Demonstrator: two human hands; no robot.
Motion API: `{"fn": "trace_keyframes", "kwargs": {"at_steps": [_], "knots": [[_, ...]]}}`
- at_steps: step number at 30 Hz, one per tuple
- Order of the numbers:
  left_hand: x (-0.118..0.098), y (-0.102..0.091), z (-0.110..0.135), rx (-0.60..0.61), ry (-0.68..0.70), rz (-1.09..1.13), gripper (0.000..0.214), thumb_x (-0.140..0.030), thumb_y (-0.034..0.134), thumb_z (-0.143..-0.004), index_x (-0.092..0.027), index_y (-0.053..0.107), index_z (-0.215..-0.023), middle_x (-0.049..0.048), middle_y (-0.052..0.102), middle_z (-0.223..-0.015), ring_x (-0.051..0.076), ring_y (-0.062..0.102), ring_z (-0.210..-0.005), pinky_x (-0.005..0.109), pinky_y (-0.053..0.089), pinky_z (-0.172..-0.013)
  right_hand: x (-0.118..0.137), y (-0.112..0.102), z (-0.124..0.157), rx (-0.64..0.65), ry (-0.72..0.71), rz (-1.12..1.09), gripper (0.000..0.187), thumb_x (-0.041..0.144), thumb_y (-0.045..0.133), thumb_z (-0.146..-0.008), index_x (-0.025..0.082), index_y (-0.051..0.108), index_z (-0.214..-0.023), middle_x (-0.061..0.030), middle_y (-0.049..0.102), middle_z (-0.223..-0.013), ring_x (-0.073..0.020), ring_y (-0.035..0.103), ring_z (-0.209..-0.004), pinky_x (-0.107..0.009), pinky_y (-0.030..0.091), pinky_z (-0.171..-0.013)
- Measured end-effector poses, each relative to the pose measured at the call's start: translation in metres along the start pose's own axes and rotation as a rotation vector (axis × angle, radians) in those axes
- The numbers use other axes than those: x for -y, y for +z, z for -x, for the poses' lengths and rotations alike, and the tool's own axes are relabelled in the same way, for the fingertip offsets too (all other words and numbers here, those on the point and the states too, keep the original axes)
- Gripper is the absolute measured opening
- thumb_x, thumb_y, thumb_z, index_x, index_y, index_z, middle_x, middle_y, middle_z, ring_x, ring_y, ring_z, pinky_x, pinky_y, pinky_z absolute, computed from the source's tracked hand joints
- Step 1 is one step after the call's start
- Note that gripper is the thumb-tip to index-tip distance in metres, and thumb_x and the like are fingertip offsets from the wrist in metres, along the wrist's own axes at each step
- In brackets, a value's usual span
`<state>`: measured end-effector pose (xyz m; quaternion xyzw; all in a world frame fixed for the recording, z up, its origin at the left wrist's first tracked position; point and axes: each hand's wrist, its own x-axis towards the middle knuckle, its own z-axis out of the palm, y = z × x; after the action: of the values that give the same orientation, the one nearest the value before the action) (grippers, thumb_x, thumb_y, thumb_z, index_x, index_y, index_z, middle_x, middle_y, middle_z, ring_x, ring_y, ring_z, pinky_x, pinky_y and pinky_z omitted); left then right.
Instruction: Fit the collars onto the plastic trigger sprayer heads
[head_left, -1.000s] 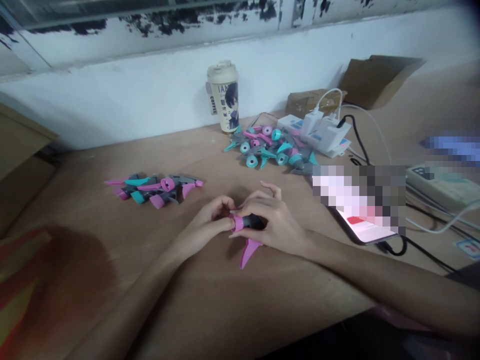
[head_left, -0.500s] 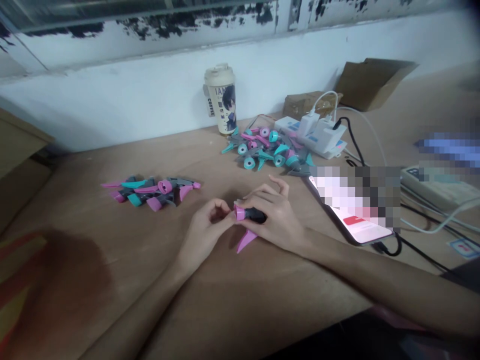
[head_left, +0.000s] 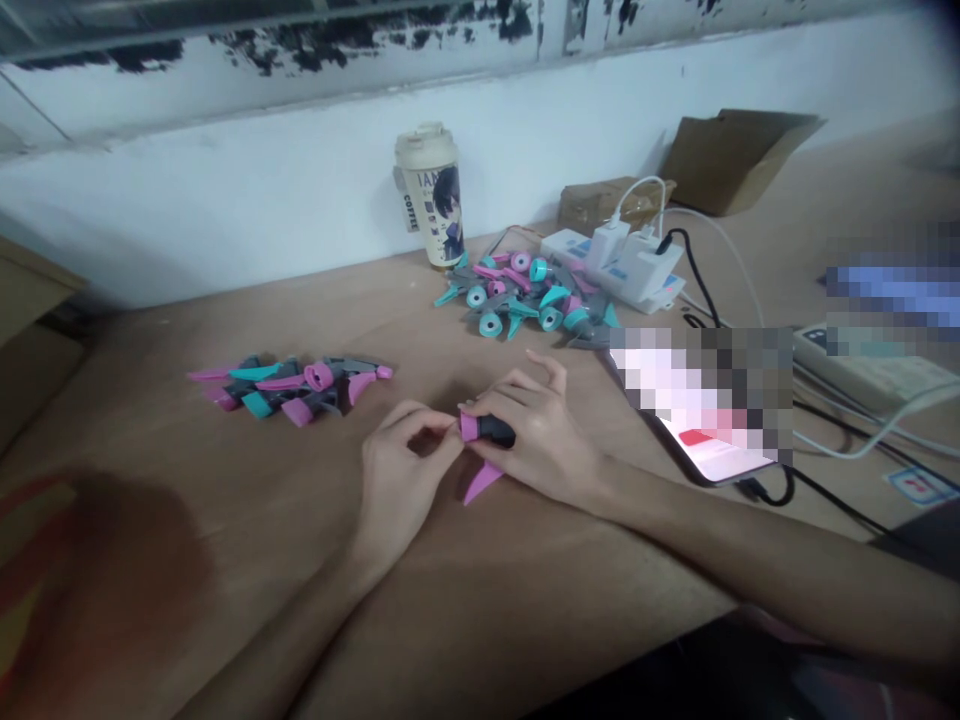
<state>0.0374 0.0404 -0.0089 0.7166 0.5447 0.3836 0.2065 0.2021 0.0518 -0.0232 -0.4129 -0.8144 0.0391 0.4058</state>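
My right hand (head_left: 536, 425) is wrapped round a dark grey and pink trigger spray head (head_left: 496, 432) above the wooden table. Its pink screw collar points left, and the pink trigger (head_left: 482, 482) sticks out below my fingers. My left hand (head_left: 405, 475) is closed in a pinch, thumb and index fingertips at the mouth of the collar. Whatever those fingertips hold, if anything, is too small to make out. Left of my hands lies a small group of grey, pink and teal spray heads (head_left: 318, 377). A larger pile of spray heads (head_left: 538, 270) lies further back.
A cream coffee tumbler (head_left: 431, 200) stands against the white wall. Right of the pile are a power strip (head_left: 637, 270) with plugged-in chargers, a lit phone (head_left: 705, 450) and cables. Cardboard boxes (head_left: 731, 165) sit behind. A blurred orange thing (head_left: 34, 530) shows at lower left.
The whole view has shifted slightly, so things appear a little further left. My left fingers have drawn closer together at the collar; my right hand keeps its hold on the spray head.
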Motion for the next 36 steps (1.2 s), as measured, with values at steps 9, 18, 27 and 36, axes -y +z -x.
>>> {"fn": "trace_keyframes", "kwargs": {"at_steps": [9,18,27,36], "knots": [[0.01,-0.006,-0.005,-0.174,-0.11,0.099,0.009,-0.028,0.06,-0.078,-0.022,0.063,-0.072,-0.0012,0.058,-0.077,0.014,0.054,-0.071,0.027,0.043,-0.066,-0.005,-0.005,-0.003,-0.038,0.172,-0.098,0.019,0.037,0.069,-0.073,0.022,0.06,-0.081,0.0006,0.069,-0.085,-0.0183,0.061,-0.087,-0.046,0.023,-0.102],[0.004,-0.012,-0.013,0.201,-0.244,0.429,0.019,-0.031,0.06,-0.079,-0.016,0.063,-0.069,-0.0012,0.055,-0.062,0.01,0.049,-0.057,0.021,0.04,-0.053,-0.009,-0.001,-0.004,0.056,0.293,-0.582,0.032,0.036,0.075,-0.066,0.023,0.063,-0.092,-0.0009,0.07,-0.093,-0.0166,0.064,-0.089,-0.031,0.049,-0.08],[0.005,-0.006,-0.007,0.097,-0.225,0.413,0.018,-0.029,0.068,-0.073,-0.016,0.056,-0.069,-0.0016,0.055,-0.064,0.01,0.049,-0.057,0.02,0.04,-0.049,-0.012,0.005,-0.002,0.088,0.304,-0.655,0.032,0.037,0.075,-0.066,0.023,0.064,-0.092,-0.0013,0.07,-0.093,-0.0177,0.065,-0.089,-0.034,0.05,-0.083],[0.015,-0.007,-0.005,0.137,-0.043,0.309,0.014,-0.032,0.065,-0.077,-0.022,0.07,-0.084,0.0025,0.054,-0.088,0.013,0.056,-0.073,0.022,0.049,-0.056,-0.012,-0.001,-0.003,0.032,0.163,-0.452,0.026,0.038,0.074,-0.067,0.025,0.065,-0.087,0.0013,0.07,-0.086,-0.0154,0.063,-0.082,-0.034,0.045,-0.082]]}}
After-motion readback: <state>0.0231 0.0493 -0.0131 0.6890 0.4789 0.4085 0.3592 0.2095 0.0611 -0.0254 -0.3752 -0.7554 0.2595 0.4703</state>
